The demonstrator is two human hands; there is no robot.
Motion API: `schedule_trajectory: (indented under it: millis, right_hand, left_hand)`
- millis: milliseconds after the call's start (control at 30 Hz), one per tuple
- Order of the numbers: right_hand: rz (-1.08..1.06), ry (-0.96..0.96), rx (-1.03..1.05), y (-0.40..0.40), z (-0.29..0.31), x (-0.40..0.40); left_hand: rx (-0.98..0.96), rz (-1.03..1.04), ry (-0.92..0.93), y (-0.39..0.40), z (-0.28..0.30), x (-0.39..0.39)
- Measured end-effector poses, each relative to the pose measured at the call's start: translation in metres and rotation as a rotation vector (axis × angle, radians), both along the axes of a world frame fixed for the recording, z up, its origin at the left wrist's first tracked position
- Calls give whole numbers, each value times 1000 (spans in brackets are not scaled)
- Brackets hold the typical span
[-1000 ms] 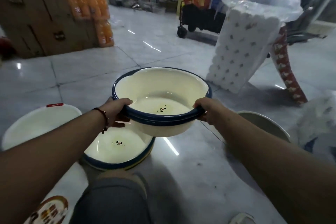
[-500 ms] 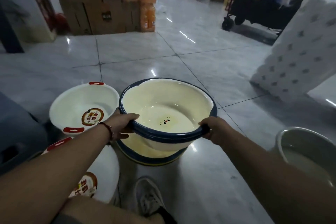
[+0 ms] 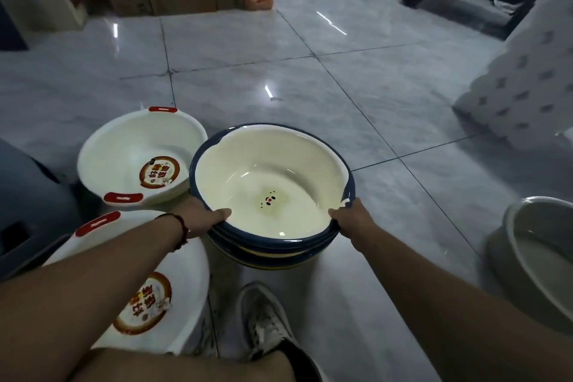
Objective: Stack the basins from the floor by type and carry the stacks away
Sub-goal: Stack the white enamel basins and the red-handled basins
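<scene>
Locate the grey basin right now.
The grey basin sits on the floor at the head view's right edge, right of the blue-rimmed stack.

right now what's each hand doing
Left hand: grips the blue-rimmed basin's near-left rim.
Right hand: grips its near-right rim.

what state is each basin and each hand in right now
left hand: gripping the top blue-rimmed basin's rim
right hand: gripping its opposite rim
blue-rimmed basins: nested, upright
far white basin: tilted, empty
near white basin: single, partly hidden
grey basin: upright, apart
</scene>
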State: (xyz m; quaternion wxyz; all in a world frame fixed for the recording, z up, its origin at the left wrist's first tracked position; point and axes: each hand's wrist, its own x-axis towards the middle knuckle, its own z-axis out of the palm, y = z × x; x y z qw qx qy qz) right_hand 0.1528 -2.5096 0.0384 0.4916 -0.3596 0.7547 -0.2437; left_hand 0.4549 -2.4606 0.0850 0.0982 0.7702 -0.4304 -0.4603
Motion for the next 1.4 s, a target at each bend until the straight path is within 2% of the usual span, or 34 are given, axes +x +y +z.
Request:
schedule_trajectory:
  millis: [233,333,400,467,567,700,800,900,1000,1133,1300,1400]
  right_hand:
    - [236,138,-22,12,1,-12]
    - [407,200,-35,18,14,-27]
    - [552,315,-51,26,25,-42]
    - [624,438,-47,36,39,-66]
    - [629,568,-54,53,55,-112]
    - [547,711,-35,83,63,-196]
    - [466,812,32,106,62,-260]
    - [371,831,122,132,53,-322]
    - [253,837,192,157,33,-380]
    - [67,793,295,167,4,-428]
    - [49,720,271,139,-31,-459]
    - [26,604,287,120,-52,-476]
  left_hand:
    - [107,-228,-306,-4,-2,-5]
    - [193,-439,-557,-5,15,-22]
    - [163,-594,-750,-7,30,-39]
    - [39,-723,-844,-12,41,-68]
    - [-182,-886,-813,-17,55,-135]
    - [-447,-1104,-729,-19,76,-260]
    - [-606,-1271,-678,-4,89,-353]
    - [-711,-1417,-624,17,92,-433]
    - [-747,-1502,-589,28,87,-496]
    - [-685,-1545,-548,31,75,-550]
    - [-596,-1576,-559,33,48,-580]
    - [-552,-1605,-570,40,38,-585]
